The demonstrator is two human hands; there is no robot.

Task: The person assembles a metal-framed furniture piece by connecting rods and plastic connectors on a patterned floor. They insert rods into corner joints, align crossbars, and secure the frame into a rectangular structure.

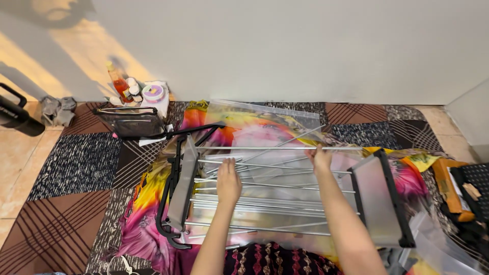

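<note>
A folded metal rack (275, 201) with thin silver rods and black end frames lies flat on a bright pink, yellow and orange cloth (145, 224). My left hand (228, 182) rests palm down on the rods near the rack's middle. My right hand (320, 159) grips the far silver rod (265, 148) at the rack's top edge. A clear plastic bag (265, 114) lies partly under the rack at its far side.
A patchwork carpet (71, 163) covers the floor up to a white wall. Bottles and jars (137, 91) and a black wire basket (130, 122) stand at the far left. A black flask (18, 114) sits at the left edge. Boxes and bags (458, 193) crowd the right.
</note>
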